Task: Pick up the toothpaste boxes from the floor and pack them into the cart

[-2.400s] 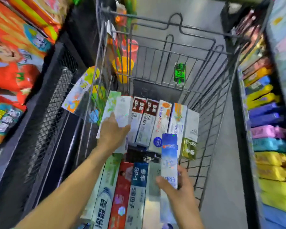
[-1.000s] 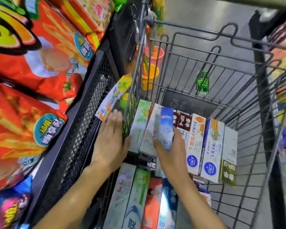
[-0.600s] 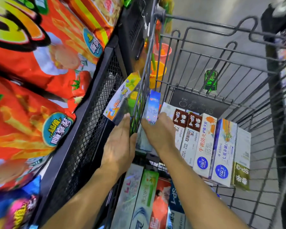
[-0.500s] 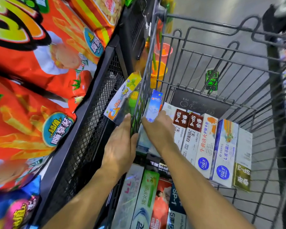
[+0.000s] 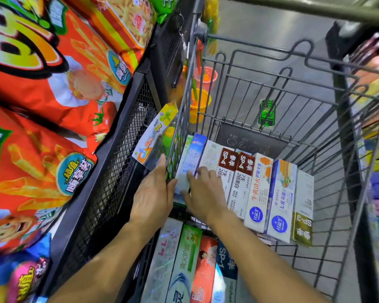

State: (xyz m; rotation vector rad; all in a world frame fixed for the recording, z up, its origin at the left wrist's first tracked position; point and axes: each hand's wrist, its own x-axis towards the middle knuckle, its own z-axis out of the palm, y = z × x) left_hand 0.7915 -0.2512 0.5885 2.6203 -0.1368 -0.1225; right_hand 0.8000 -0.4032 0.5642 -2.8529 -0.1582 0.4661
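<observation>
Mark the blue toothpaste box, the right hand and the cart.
blue toothpaste box (image 5: 195, 154): head view, upper front face.
right hand (image 5: 202, 193): head view, back of hand.
cart (image 5: 258, 42): head view, far top rail.

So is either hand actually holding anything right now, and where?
The right hand touches the blue toothpaste box at its lower end; a grip cannot be told. The left hand lies against the cart's side wall.

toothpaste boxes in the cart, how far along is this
Done: a far row of toothpaste boxes stands in the cart, with a near row below. In hand: the right hand presses the blue box into the row's left end; the left hand steadies the cart's side. Left: unclear, the floor stock is out of view.
</observation>
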